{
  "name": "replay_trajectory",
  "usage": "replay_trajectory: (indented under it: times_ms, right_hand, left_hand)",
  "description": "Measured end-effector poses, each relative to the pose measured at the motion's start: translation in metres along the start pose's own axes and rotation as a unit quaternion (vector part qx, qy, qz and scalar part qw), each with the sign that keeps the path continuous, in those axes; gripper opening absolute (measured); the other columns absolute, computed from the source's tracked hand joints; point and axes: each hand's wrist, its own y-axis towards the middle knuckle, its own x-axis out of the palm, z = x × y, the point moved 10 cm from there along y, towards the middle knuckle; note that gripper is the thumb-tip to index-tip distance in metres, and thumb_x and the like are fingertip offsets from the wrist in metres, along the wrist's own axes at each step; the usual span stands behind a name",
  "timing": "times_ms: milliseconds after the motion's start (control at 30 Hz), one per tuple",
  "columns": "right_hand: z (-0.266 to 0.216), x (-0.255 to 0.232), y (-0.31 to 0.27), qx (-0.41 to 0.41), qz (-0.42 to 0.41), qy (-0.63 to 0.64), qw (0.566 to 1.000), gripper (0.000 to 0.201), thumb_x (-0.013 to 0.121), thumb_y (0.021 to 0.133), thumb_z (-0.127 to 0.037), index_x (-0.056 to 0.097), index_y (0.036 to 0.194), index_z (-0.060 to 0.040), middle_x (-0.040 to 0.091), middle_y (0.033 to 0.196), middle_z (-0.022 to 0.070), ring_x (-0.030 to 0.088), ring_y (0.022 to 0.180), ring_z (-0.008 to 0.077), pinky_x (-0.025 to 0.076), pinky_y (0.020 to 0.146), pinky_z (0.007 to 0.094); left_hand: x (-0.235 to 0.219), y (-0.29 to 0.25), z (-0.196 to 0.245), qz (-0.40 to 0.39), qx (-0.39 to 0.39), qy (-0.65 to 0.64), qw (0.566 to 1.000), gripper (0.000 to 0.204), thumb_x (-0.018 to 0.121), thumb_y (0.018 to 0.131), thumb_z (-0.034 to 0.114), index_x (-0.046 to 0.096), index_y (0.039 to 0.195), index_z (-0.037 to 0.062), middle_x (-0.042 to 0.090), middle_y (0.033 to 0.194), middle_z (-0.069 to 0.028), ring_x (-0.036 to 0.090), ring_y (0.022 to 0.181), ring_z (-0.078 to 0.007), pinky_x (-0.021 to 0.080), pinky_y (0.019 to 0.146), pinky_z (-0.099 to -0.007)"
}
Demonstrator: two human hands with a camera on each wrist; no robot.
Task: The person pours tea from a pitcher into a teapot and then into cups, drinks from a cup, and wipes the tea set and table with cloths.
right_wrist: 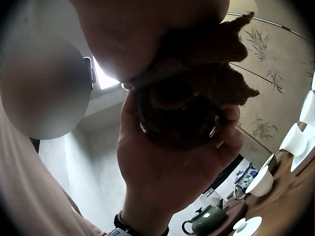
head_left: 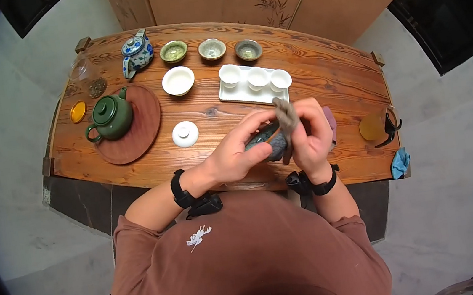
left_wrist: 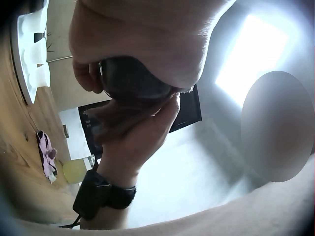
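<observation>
My left hand (head_left: 240,150) grips a small dark, rounded cup (head_left: 272,144) close in front of my chest, above the table's near edge. A grey-brown cloth (head_left: 286,114) is pinched in my right hand (head_left: 313,134) and lies against the cup's side. The right wrist view has the dark cup (right_wrist: 177,118) cupped by the left hand's fingers, with the cloth (right_wrist: 224,81) bunched over it under the right hand. Seen from the left wrist, the cup's smooth dark side (left_wrist: 130,81) shows below the left palm.
A green teapot (head_left: 113,117) stands on a round wooden tray (head_left: 149,123). Nearby are a white lid (head_left: 185,134), a white bowl (head_left: 178,81) and a white tray (head_left: 229,93) with three white cups. To the right sit a pink cloth (head_left: 330,120), an amber-filled pitcher (head_left: 374,126) and a blue cloth (head_left: 400,163).
</observation>
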Motion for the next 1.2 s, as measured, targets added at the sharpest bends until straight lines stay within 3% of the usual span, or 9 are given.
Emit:
replay_trajectory:
  times_ms: [67,267,300,467,633,733,867,1033,1200]
  right_hand:
    - [0.030,0.014,-0.003,0.142,0.045,0.174,0.973,0.014,0.063,0.103,-0.008,0.063,0.114,0.0011,0.063,0.101,0.0059,0.059,0.090,0.0122,0.049,0.080,0.0265]
    - [0.054,0.053,-0.023,0.225,0.008,0.169,0.959,0.021,0.058,0.108,-0.009,0.058,0.127,0.0010,0.063,0.109,0.0009,0.059,0.095,0.0062,0.048,0.087,0.0219]
    - [0.058,0.059,-0.025,0.247,0.006,0.199,0.948,0.025,0.058,0.108,-0.009,0.056,0.131,0.0009,0.065,0.116,0.0026,0.062,0.100,0.0064,0.050,0.090,0.0229]
    - [0.060,0.087,-0.040,0.250,-0.009,0.243,0.937,0.026,0.058,0.107,-0.004,0.056,0.132,0.0000,0.064,0.123,0.0047,0.060,0.112,0.0107,0.050,0.097,0.0266]
    - [0.001,0.093,-0.026,0.005,-0.053,-0.105,0.993,0.029,0.077,0.082,0.003,0.068,0.108,-0.0044,0.064,0.103,0.0105,0.065,0.091,0.0258,0.054,0.083,0.0353]
    - [-0.016,0.100,-0.020,-0.058,-0.070,-0.149,0.985,0.029,0.082,0.075,0.000,0.071,0.101,-0.0068,0.064,0.100,0.0124,0.063,0.086,0.0318,0.052,0.076,0.0385]
    - [-0.042,0.103,0.001,-0.146,-0.082,-0.210,0.963,0.027,0.083,0.075,-0.007,0.073,0.099,-0.0082,0.066,0.096,0.0081,0.062,0.084,0.0301,0.050,0.075,0.0393]
    - [-0.012,0.092,0.024,-0.019,-0.083,-0.128,0.988,0.019,0.080,0.081,-0.013,0.073,0.097,-0.0045,0.068,0.096,0.0120,0.065,0.084,0.0295,0.051,0.075,0.0376]
    - [0.051,0.081,0.018,0.204,-0.094,-0.015,0.974,0.016,0.071,0.097,-0.015,0.070,0.104,-0.0008,0.069,0.092,0.0075,0.065,0.081,0.0153,0.052,0.071,0.0300]
  left_hand:
    - [-0.005,-0.004,-0.003,0.037,-0.010,-0.111,0.993,0.068,0.057,0.106,0.044,0.041,0.153,-0.0028,0.051,0.147,-0.0145,0.050,0.137,-0.0234,0.041,0.115,-0.0384]
    - [-0.038,-0.008,-0.036,0.173,-0.079,-0.420,0.887,0.060,0.040,0.111,0.050,0.047,0.148,0.0037,0.059,0.142,-0.0117,0.057,0.133,-0.0219,0.044,0.116,-0.0411]
    - [-0.044,-0.009,-0.042,0.205,-0.093,-0.414,0.882,0.065,0.026,0.111,0.056,0.044,0.153,0.0091,0.059,0.145,-0.0119,0.056,0.135,-0.0281,0.041,0.119,-0.0468]
    - [-0.061,-0.017,-0.048,0.274,-0.054,-0.492,0.825,0.058,0.028,0.112,0.052,0.040,0.155,0.0153,0.057,0.144,-0.0141,0.055,0.135,-0.0310,0.041,0.119,-0.0495]
    - [-0.066,-0.023,-0.036,0.280,-0.044,-0.448,0.848,0.049,0.034,0.115,0.044,0.042,0.154,0.0153,0.062,0.133,-0.0104,0.061,0.126,-0.0241,0.050,0.110,-0.0425]
    - [-0.065,-0.024,-0.048,0.265,-0.068,-0.394,0.878,0.049,0.035,0.115,0.044,0.045,0.153,0.0142,0.063,0.132,-0.0090,0.062,0.122,-0.0208,0.051,0.107,-0.0391]
    - [-0.047,-0.025,-0.051,0.197,-0.135,-0.457,0.856,0.056,0.032,0.114,0.050,0.047,0.152,0.0113,0.062,0.133,-0.0091,0.062,0.121,-0.0194,0.050,0.108,-0.0372]
    - [-0.050,-0.040,-0.063,0.226,-0.204,-0.358,0.883,0.053,0.031,0.114,0.052,0.058,0.132,0.0110,0.066,0.127,-0.0057,0.065,0.116,-0.0193,0.057,0.099,-0.0396]
    - [-0.051,-0.035,-0.059,0.205,-0.173,-0.410,0.872,0.058,0.029,0.113,0.054,0.050,0.145,0.0106,0.066,0.125,-0.0069,0.068,0.106,-0.0197,0.058,0.088,-0.0414]
